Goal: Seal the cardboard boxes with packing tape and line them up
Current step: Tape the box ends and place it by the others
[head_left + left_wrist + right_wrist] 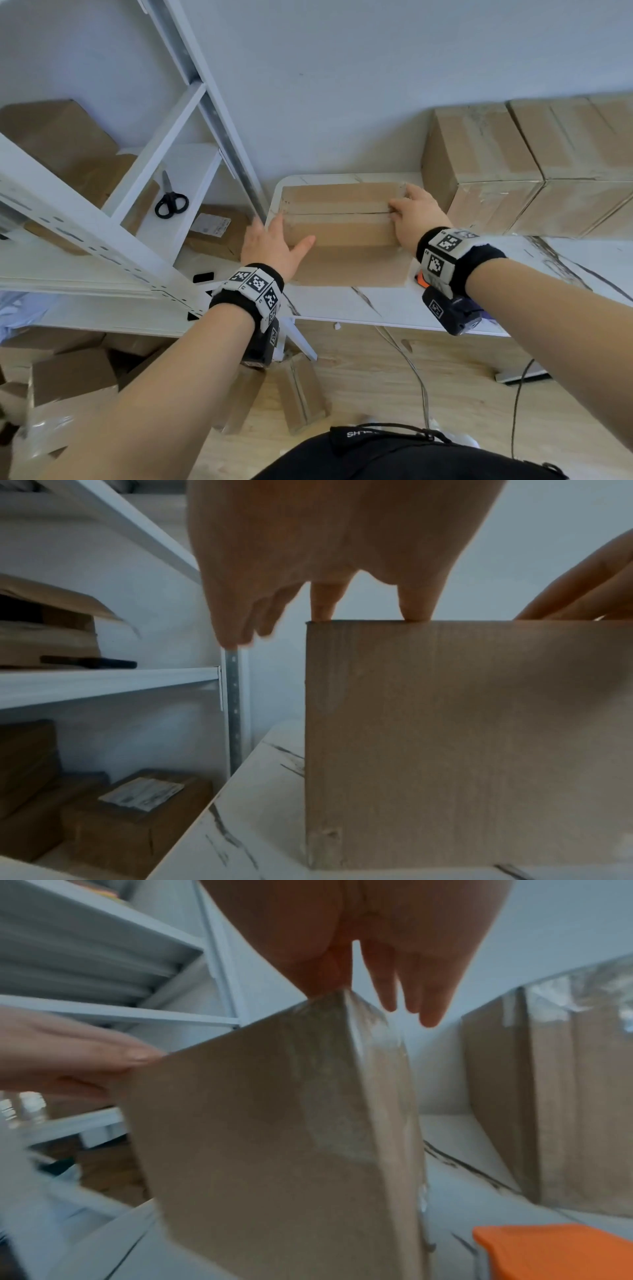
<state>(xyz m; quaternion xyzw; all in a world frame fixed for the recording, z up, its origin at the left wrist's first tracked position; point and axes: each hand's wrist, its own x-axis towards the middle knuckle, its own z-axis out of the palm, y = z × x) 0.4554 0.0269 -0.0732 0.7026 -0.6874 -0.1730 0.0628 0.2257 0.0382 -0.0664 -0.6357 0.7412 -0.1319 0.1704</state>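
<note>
Now I see the box (342, 222) at the table's (342, 308) back-left corner, long axis left-right between both hands: left hand (270, 245) flat-fingered on its left end, right hand (416, 219) likewise spread on the right.

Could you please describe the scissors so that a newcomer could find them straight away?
Look at the white shelving unit left of the table. On its shelf board lie the scissors, black-handled, the only tool there among brown cardboard boxes.
</note>
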